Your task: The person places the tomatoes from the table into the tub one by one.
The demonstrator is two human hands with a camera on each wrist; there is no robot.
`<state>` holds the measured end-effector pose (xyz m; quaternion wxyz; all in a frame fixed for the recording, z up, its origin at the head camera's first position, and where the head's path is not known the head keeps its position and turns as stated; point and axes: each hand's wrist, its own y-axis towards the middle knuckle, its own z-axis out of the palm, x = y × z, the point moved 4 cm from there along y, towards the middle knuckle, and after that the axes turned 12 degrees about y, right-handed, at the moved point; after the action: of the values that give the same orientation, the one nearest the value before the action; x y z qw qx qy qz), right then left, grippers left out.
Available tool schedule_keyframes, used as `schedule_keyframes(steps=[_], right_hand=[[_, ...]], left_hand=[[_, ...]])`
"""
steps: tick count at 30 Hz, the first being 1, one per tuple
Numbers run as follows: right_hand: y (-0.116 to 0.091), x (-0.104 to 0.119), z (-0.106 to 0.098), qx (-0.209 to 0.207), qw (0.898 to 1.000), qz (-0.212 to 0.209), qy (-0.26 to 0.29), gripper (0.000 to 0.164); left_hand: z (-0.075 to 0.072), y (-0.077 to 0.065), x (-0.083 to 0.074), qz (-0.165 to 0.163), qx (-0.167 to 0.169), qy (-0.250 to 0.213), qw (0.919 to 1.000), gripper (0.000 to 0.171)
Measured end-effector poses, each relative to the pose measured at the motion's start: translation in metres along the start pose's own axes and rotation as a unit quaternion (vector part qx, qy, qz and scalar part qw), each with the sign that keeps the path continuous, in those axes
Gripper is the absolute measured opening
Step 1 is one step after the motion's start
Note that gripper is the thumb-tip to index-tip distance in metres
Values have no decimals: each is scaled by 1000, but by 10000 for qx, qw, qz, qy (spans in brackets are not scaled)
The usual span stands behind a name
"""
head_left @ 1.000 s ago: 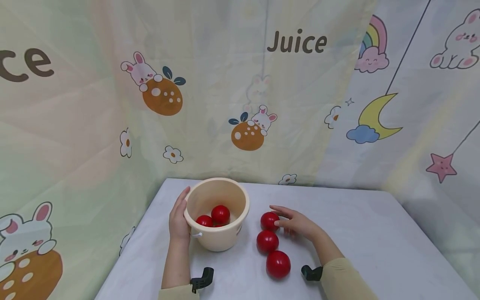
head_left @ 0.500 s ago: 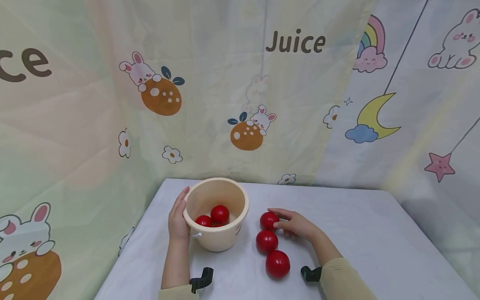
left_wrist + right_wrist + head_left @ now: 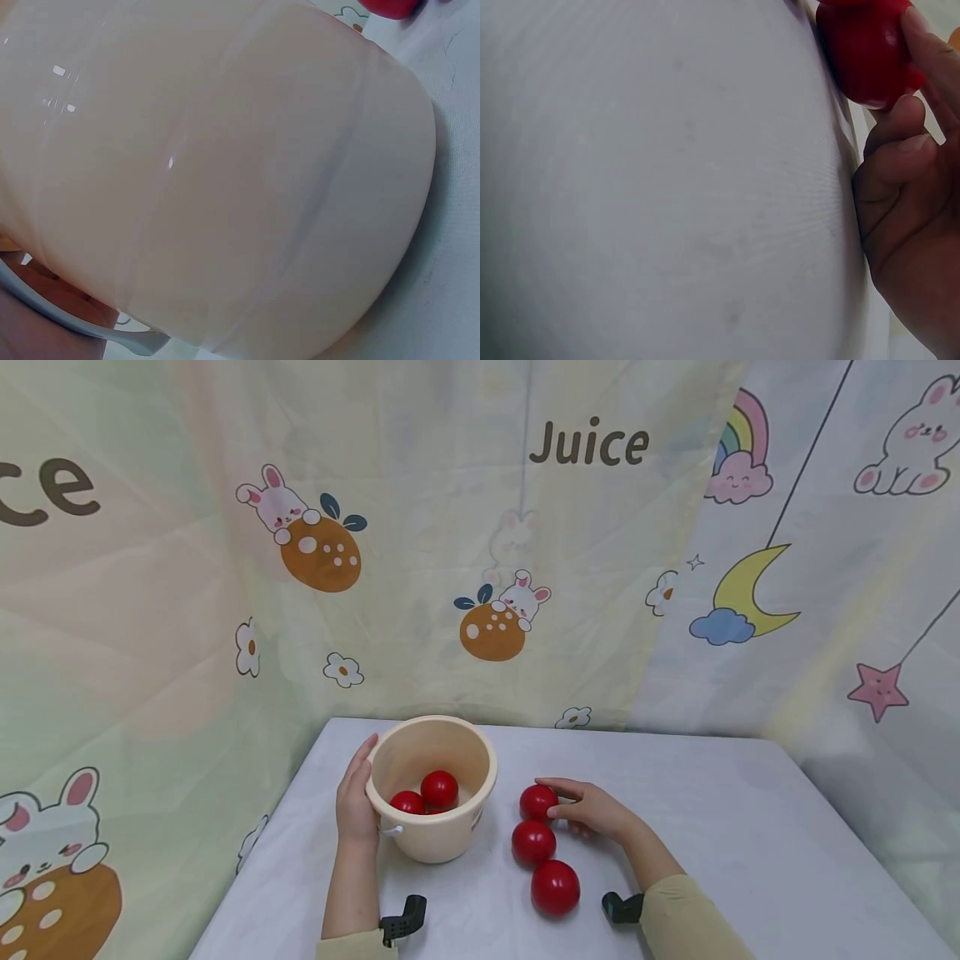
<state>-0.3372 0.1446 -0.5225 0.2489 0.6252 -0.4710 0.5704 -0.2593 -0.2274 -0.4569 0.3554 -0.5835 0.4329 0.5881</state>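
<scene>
A cream plastic bucket [image 3: 442, 839] stands at the middle left of the table with red balls [image 3: 439, 789] inside it. My left hand [image 3: 356, 806] holds its left side, fingers reaching up to the rim; in the left wrist view the bucket wall fills most of the picture, and the hand shows by the pale handle [image 3: 75, 322]. To the right, three glossy red balls form a row towards me. My right hand [image 3: 596, 810] grips the farthest ball [image 3: 537, 802] between thumb and fingers. In the right wrist view, this ball [image 3: 870, 56] is at the fingertips, with other fingers curled below.
The middle ball [image 3: 534, 843] and the nearest ball [image 3: 556, 888] sit close together just in front of the gripped one. A white cloth covers the table [image 3: 750, 827]. Printed fabric walls [image 3: 420, 635] stand around its back and sides. Each wrist wears a black mount [image 3: 405, 918].
My right fingers have settled more closely around the farthest ball, which stays in its place. The left hand and the bucket keep still; the head view has shifted slightly.
</scene>
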Motion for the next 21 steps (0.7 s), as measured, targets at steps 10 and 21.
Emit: schedule_keyframes(steps=[10,21], right_hand=[[0,-1,-4,-192,9998,-7,-41,61],[5,20,-13,-188,9996,11,-203,62]], left_hand=[[0,1,0,-38,26,-44,10000,37],[0,0,0,-38,2,0,10000,37]])
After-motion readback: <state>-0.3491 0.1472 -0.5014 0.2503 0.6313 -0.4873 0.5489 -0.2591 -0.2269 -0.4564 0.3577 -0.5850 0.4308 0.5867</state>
